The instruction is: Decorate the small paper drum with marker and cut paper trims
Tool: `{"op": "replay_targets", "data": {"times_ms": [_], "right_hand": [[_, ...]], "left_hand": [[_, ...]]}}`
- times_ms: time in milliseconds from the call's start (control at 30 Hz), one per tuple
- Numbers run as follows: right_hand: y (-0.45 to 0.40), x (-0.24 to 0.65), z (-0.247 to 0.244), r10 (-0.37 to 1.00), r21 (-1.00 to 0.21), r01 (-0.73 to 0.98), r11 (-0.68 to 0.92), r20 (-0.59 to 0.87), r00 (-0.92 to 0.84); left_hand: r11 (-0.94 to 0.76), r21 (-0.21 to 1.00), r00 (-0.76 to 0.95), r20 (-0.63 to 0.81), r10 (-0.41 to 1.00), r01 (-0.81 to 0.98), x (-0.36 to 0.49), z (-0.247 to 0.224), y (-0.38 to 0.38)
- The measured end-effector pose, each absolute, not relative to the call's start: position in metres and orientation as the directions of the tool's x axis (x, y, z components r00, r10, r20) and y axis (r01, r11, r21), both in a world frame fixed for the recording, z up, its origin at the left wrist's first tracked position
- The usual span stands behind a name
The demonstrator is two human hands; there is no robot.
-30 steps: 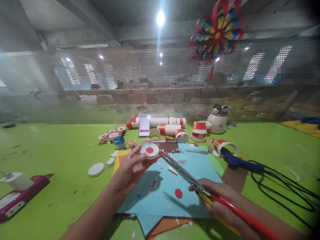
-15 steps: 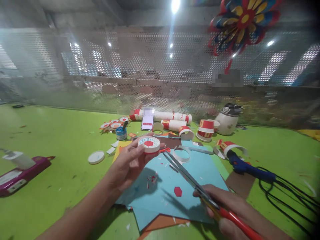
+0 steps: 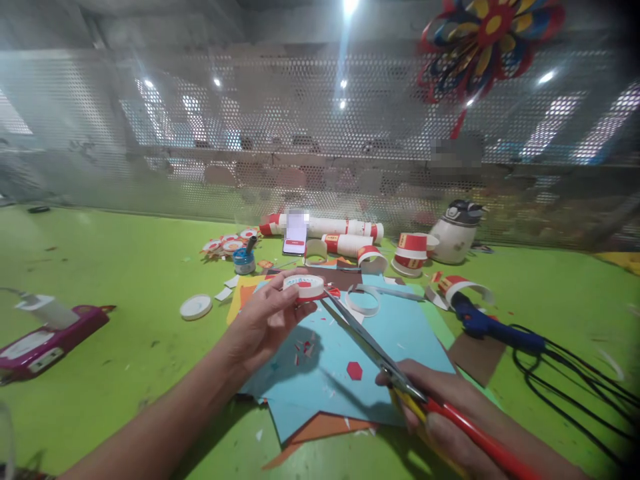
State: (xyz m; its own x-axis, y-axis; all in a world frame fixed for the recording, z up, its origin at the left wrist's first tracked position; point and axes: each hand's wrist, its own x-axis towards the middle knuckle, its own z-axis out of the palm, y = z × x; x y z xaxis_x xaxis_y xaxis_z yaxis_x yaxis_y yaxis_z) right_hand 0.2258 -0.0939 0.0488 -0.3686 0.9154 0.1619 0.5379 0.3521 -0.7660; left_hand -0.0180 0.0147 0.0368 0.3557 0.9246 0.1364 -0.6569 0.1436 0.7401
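Fingers of the left hand gripped the round paper piece by its side, above the blue sheet; it seemed light, crushable, best held by the wall. The right hand gripped stiff-looking scissors.

Red scissors handle cut off at bottom; phone part-blurred.

The scissor blades look glossy metal, the handles smooth plastic, the blue sheet matt paper.

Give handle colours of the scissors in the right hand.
One red handle, one yellow handle; best seen in the head view.
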Motion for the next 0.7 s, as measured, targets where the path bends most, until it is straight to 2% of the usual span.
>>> {"op": "replay_targets", "data": {"times_ms": [267, 433, 700], "right_hand": [[-0.0896, 0.2281, 0.0449, 0.921, -0.810, 0.507, 0.293, 0.096, -0.379], [-0.0883, 0.2298, 0.0438, 0.902, -0.854, 0.437, 0.281, 0.080, -0.424], [-0.0894, 0.2270, 0.0466, 0.930, -0.782, 0.546, 0.300, 0.111, -0.351]], "left_hand": [[0.211, 0.777, 0.379, 0.039, 0.924, -0.593, -0.0168, 0.0326, 0.0152], [0.119, 0.832, 0.383, 0.118, 0.916, -0.542, -0.0179, 0.0307, 0.0148], [0.026, 0.893, 0.429, 0.190, 0.883, -0.448, -0.0226, 0.0282, 0.0162]]}}
